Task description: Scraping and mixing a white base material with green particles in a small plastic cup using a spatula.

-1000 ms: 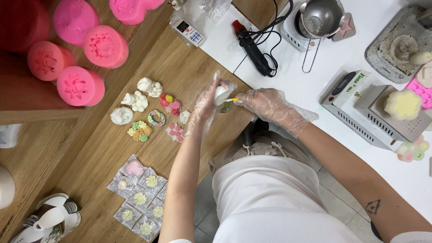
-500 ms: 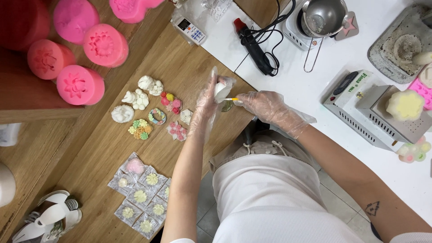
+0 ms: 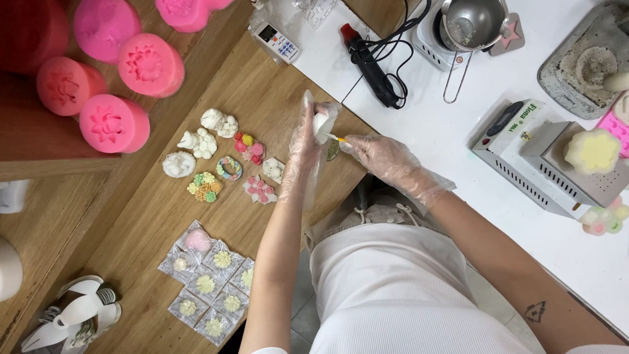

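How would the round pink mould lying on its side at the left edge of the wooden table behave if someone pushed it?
The round pink mould would probably roll, since it lies on its curved wall. It looks like thick, solid silicone, so likely rather heavy for its size and slightly yielding, not fragile. Its matte surface suggests it would not slip on the wooden table.

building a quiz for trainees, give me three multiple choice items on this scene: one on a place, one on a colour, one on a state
1. Where do the small wrapped flower pieces lie?
A. on the wooden table
B. on the white counter
C. in the metal pot

2. What colour are the round moulds?
A. blue
B. pink
C. green

3. What covers the left hand and right hand?
A. nothing
B. thick wool mitts
C. clear plastic gloves

Answers: 1 A, they rest on the wooden table near its front edge; 2 B, all show pink; 3 C, thin see-through film wraps both hands.
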